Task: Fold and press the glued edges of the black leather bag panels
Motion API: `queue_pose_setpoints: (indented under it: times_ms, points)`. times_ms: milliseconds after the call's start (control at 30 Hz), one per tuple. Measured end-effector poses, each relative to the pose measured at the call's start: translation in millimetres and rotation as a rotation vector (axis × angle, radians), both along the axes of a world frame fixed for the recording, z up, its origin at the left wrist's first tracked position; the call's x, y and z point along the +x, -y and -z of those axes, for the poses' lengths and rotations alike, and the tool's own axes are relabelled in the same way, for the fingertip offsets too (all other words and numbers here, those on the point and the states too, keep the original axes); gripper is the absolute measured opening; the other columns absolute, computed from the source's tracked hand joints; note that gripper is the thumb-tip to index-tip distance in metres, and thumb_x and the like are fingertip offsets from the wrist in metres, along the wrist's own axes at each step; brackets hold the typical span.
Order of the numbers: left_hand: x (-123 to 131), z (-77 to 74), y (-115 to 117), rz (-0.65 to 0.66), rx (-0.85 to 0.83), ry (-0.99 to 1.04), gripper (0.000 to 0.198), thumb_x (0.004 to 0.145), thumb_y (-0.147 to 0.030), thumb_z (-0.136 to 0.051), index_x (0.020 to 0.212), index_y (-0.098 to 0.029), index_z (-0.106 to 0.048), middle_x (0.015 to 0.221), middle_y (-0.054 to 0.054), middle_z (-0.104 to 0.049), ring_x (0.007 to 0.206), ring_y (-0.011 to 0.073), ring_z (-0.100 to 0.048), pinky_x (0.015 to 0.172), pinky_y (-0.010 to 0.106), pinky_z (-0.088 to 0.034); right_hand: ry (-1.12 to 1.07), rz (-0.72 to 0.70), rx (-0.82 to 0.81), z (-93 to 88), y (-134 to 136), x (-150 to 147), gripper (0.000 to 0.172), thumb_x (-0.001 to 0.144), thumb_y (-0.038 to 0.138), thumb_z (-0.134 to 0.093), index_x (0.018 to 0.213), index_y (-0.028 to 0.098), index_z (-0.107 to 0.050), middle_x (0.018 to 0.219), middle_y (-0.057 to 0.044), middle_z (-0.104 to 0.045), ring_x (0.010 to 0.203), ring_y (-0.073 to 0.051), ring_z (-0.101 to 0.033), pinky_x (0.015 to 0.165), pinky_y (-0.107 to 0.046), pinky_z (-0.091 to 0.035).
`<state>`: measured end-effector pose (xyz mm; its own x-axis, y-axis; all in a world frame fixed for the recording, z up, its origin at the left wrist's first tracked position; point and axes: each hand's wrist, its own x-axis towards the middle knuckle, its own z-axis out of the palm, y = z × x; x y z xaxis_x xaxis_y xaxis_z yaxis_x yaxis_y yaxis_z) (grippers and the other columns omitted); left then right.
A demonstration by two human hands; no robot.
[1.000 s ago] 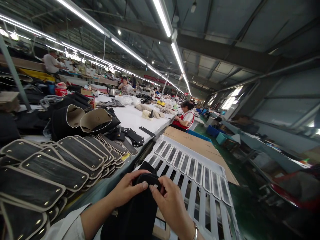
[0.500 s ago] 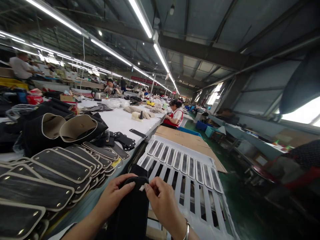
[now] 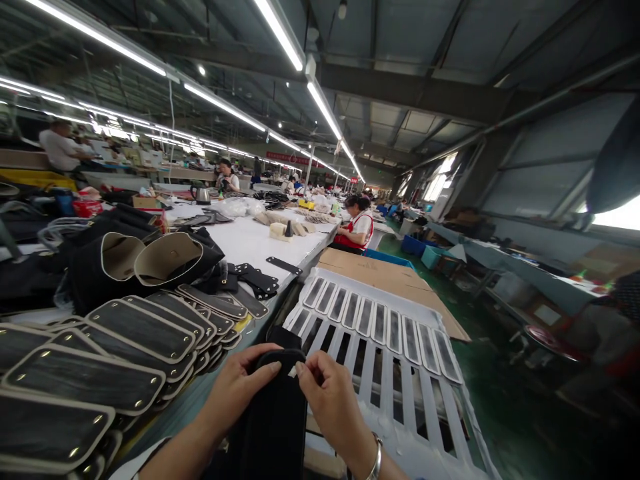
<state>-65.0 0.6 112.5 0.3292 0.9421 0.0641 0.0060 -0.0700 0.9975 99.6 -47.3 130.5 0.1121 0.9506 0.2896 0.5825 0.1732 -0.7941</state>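
A long black piece (image 3: 275, 420) with a rounded, thick-edged top, perhaps part of a bag, stands in front of me. My left hand (image 3: 240, 383) grips its upper left edge, thumb lying on the front face and fingers behind. At the upper right of that face my right hand (image 3: 330, 390) pinches with thumb and forefinger at a small white scrap (image 3: 293, 371). Whether the scrap is stuck to the black piece or loose I cannot tell. The lower end of the piece runs out of view.
Black panels with beige edges and brass studs (image 3: 85, 380) lie heaped at left, beside open black bags (image 3: 170, 257). At right, a white slatted rack (image 3: 395, 400) bears a row of dark strips, with cardboard (image 3: 395, 280) behind. A co-worker (image 3: 356, 227) sits beyond.
The whole view has shifted a little, so everything appears slightly farther right. Both hands keep the same hold on the black piece and the white scrap.
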Motion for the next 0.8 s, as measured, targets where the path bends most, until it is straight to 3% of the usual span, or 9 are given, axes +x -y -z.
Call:
queue_pose_setpoints:
  times_ms: [200, 333, 467, 600, 800]
  points:
    - [0.3, -0.1, 0.4, -0.012, -0.034, 0.007, 0.029, 0.073, -0.034, -0.064, 0.097, -0.018, -0.068, 0.091, 0.003, -0.071, 0.086, 0.0224, -0.063, 0.074, 0.028, -0.049, -0.027, 0.009, 0.006, 6.0, -3.6, 1.6, 0.024, 0.082, 0.034, -0.051, 0.064, 0.019, -0.045, 0.053, 0.006, -0.039, 0.05, -0.008, -0.036, 0.047, -0.021, -0.028]
    - [1.8, -0.3, 0.3, -0.035, -0.095, 0.017, 0.034, 0.069, -0.037, -0.068, 0.097, -0.017, -0.069, 0.088, 0.004, -0.072, 0.081, 0.0223, -0.065, 0.07, 0.027, -0.05, -0.105, 0.022, 0.031, 10.1, -6.0, 2.5, 0.012, 0.077, 0.027, -0.056, 0.081, 0.02, -0.047, 0.061, 0.007, -0.04, 0.054, -0.008, -0.038, 0.05, -0.02, -0.034]
    - [2.1, -1.5, -0.5, -0.05, -0.068, -0.002, 0.032, 0.069, -0.036, -0.067, 0.095, -0.018, -0.069, 0.09, 0.003, -0.072, 0.085, 0.0227, -0.065, 0.074, 0.027, -0.05, -0.118, -0.025, 0.065, 8.3, -7.1, 2.5, 0.017, 0.076, 0.022, -0.056, 0.093, 0.02, -0.053, 0.072, 0.003, -0.046, 0.062, -0.01, -0.045, 0.057, -0.021, -0.039]
    - [0.9, -1.7, 1.0, -0.092, -0.005, -0.049, 0.03, 0.069, -0.035, -0.067, 0.093, -0.018, -0.07, 0.091, 0.003, -0.072, 0.088, 0.0232, -0.065, 0.078, 0.028, -0.05, -0.068, -0.032, 0.113, 4.9, -7.2, 1.7, 0.013, 0.076, 0.023, -0.058, 0.088, 0.019, -0.058, 0.081, 0.0, -0.051, 0.069, -0.011, -0.048, 0.063, -0.024, -0.041]
    - [6.1, -0.3, 8.1, -0.109, -0.047, -0.052, 0.033, 0.069, -0.039, -0.067, 0.094, -0.017, -0.069, 0.086, 0.004, -0.071, 0.082, 0.023, -0.065, 0.072, 0.028, -0.05, -0.144, -0.046, 0.129, 6.2, -7.5, -3.7, 0.006, 0.079, 0.021, -0.055, 0.074, 0.018, -0.059, 0.074, 0.001, -0.05, 0.068, -0.011, -0.048, 0.062, -0.023, -0.04]
